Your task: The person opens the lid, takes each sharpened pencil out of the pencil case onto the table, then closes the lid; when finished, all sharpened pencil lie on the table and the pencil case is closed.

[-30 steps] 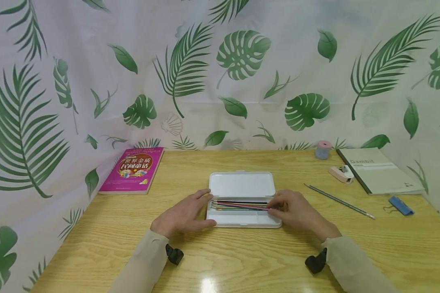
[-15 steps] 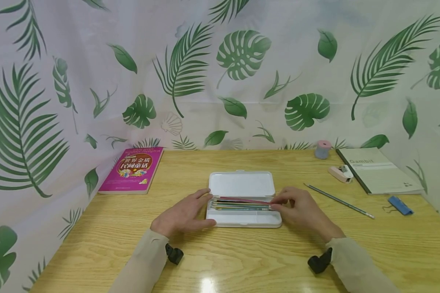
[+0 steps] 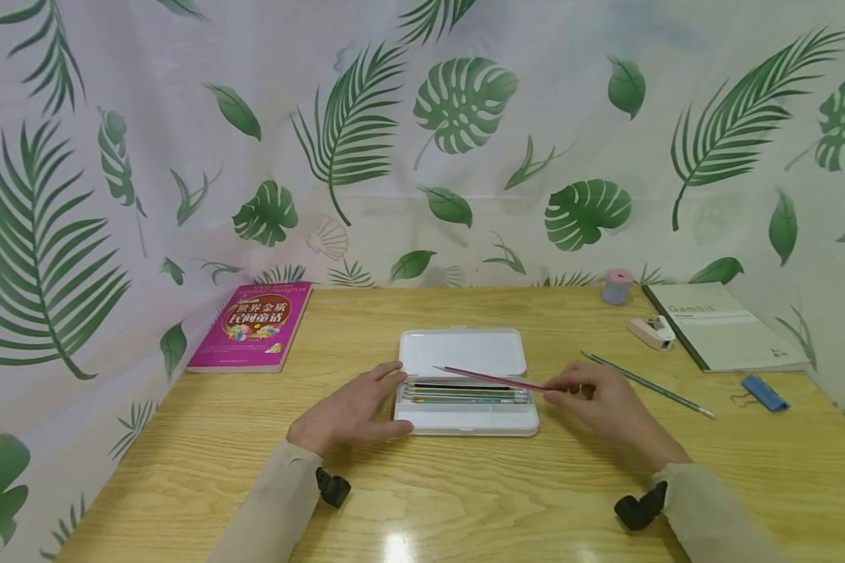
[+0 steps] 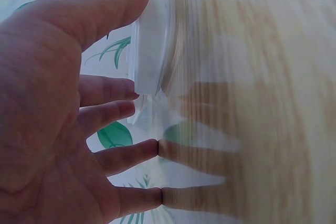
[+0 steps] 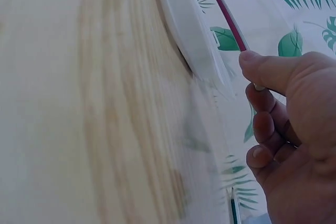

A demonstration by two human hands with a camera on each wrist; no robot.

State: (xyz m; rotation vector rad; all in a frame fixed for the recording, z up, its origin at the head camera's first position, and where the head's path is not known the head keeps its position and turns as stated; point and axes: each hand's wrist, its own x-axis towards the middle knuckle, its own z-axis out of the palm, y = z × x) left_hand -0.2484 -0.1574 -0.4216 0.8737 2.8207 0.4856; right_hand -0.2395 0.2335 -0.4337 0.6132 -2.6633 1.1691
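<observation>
A white pencil case [image 3: 458, 429] lies on the table with its lid [image 3: 462, 352] folded back. Several pencils [image 3: 465, 393] lie side by side in its rear compartment. My right hand [image 3: 609, 403] pinches one end of a red pencil [image 3: 493, 378] between thumb and fingers. That pencil is held above the case, its point toward the left. In the right wrist view the red pencil [image 5: 226, 14] rises from my thumb tip. My left hand [image 3: 352, 413] rests at the case's left end with straight, spread fingers. In the left wrist view the thumb [image 4: 115, 11] touches the case's side [image 4: 153, 35].
A dark green pencil [image 3: 651, 385] lies on the table to the right. Beyond it are a blue binder clip [image 3: 766, 393], a pink stapler [image 3: 651, 333], a pink-topped small cylinder [image 3: 616, 288] and a notebook [image 3: 725, 328]. A magenta book [image 3: 252, 328] lies at the back left.
My right hand has lifted the red pencil out of the rear compartment and moved right with it. The left hand has stayed at the case.
</observation>
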